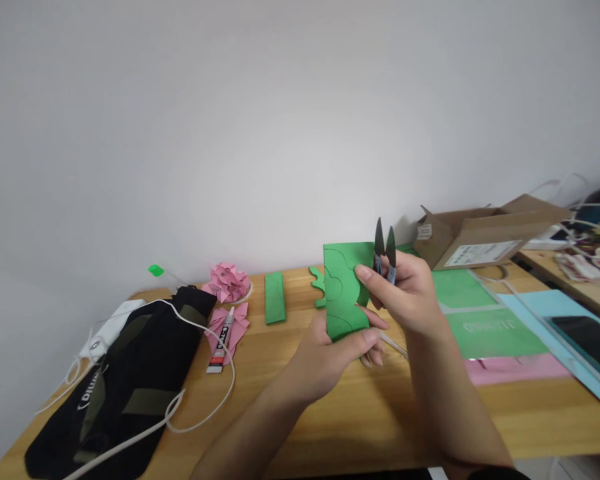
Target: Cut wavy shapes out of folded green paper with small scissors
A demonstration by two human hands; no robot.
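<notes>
A folded-looking piece of green paper (343, 287) with curved outlines drawn on it is raised above the table. My left hand (337, 357) grips its lower edge between thumb and fingers. My right hand (405, 290) has scissors (391, 253) in it, their blades parted and pointing up. With its thumb, the same hand presses on the paper's right side, where the edge is cut in curves. The scissors' handles are mostly hidden by the fingers. Behind the paper, a cut green paper piece with wavy branches (317, 283) lies partly covered.
A green strip (275, 298), pink paper flower (227, 283) and glue tube (221, 343) lie to the left. Beyond them are a black bag (145, 373) and looping white cable. On the right are a cardboard box (480, 233), green paper packs (495, 333) and a phone (587, 340).
</notes>
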